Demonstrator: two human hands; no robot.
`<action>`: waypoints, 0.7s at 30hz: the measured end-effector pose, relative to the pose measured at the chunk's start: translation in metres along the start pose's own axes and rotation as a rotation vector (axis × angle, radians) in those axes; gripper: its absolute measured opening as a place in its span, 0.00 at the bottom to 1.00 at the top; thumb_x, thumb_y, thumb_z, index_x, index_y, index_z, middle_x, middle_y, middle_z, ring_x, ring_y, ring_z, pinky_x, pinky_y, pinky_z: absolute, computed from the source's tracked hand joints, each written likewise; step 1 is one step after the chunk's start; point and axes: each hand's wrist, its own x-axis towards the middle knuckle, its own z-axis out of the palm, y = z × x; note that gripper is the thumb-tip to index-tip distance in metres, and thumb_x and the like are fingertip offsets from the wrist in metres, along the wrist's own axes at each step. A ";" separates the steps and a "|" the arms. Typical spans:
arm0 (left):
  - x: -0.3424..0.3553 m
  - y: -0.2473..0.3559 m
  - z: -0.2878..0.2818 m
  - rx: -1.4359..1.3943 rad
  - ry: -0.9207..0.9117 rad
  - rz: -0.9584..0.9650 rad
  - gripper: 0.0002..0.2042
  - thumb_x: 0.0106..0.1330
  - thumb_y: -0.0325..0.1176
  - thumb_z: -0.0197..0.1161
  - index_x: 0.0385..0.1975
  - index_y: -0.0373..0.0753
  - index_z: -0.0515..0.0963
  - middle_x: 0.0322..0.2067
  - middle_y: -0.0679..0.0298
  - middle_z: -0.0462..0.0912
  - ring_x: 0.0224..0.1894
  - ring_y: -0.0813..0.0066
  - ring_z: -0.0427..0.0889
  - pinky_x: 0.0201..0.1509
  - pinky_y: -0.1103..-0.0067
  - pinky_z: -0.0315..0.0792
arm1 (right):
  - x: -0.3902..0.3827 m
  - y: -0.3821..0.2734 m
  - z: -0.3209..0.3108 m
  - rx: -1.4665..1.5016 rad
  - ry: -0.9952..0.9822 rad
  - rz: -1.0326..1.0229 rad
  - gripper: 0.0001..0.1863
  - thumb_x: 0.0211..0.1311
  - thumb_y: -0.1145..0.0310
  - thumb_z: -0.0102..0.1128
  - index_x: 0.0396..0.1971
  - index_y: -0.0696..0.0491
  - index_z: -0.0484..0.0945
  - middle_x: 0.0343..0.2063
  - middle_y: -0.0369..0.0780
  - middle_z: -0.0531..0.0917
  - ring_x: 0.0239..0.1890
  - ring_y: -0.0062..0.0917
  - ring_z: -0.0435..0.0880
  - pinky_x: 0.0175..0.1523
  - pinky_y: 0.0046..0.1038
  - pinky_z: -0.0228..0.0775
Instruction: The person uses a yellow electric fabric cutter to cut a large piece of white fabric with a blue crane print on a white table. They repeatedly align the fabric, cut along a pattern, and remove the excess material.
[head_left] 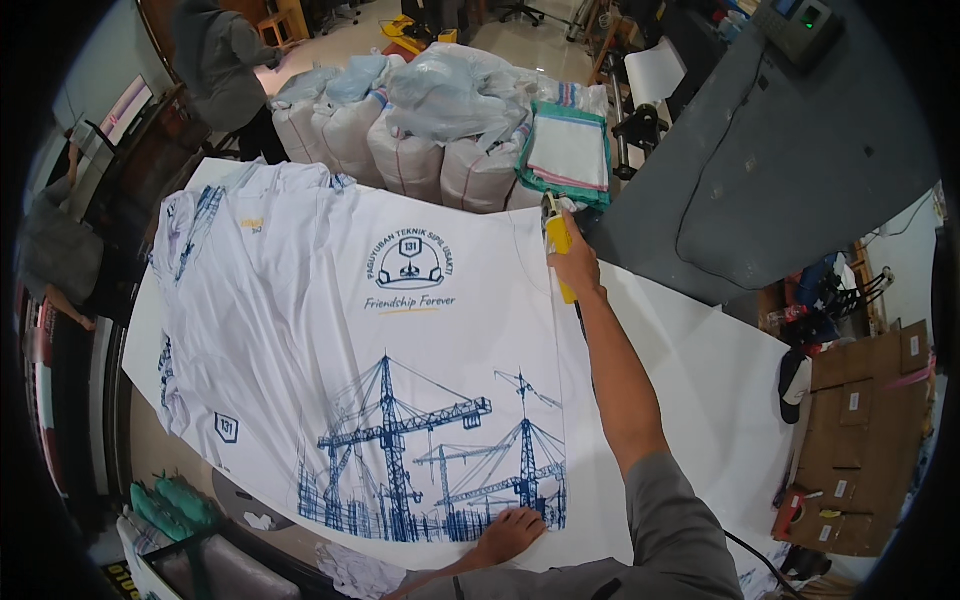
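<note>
White fabric [480, 345] printed with blue cranes, a round emblem and lettering lies spread over a white table [660, 400]. My right hand [577, 262], arm stretched out to the far right edge of the fabric, is closed round a yellow handheld electric cutter [558, 237]. The cutter's metal head points away from me, at the cloth's far corner. Near me, my left hand [512, 533] rests on the fabric's lower printed border, fingers laid on the cloth. More white printed fabric [250, 260] lies in loose folds at the left.
Several stuffed white sacks [405, 155] topped with plastic bags stand against the table's far edge, beside a green-edged folded bundle [570, 150]. A grey panel [760, 170] rises at the right, with cardboard boxes [860, 440] nearer. A person [215, 65] stands at the far left; another [65, 245] is at the left.
</note>
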 end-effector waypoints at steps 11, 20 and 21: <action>0.002 0.003 -0.007 0.037 0.003 0.030 0.10 0.74 0.40 0.64 0.47 0.45 0.80 0.50 0.67 0.78 0.57 0.69 0.76 0.57 0.70 0.73 | -0.020 0.005 -0.043 0.291 0.242 -0.109 0.57 0.51 0.75 0.66 0.82 0.29 0.52 0.64 0.48 0.81 0.63 0.47 0.81 0.68 0.38 0.72; -0.005 0.001 0.014 0.101 0.080 0.041 0.11 0.71 0.43 0.64 0.46 0.46 0.83 0.48 0.64 0.80 0.53 0.60 0.77 0.54 0.62 0.72 | -0.193 0.096 -0.119 0.440 0.385 -0.229 0.57 0.52 0.83 0.68 0.82 0.43 0.52 0.67 0.45 0.76 0.60 0.35 0.81 0.66 0.31 0.72; -0.003 0.002 0.010 0.152 0.074 0.039 0.11 0.71 0.44 0.64 0.46 0.46 0.83 0.48 0.63 0.80 0.53 0.59 0.77 0.53 0.61 0.72 | -0.218 0.093 -0.129 0.502 0.400 -0.217 0.56 0.52 0.83 0.68 0.82 0.45 0.51 0.66 0.45 0.76 0.59 0.34 0.81 0.65 0.31 0.73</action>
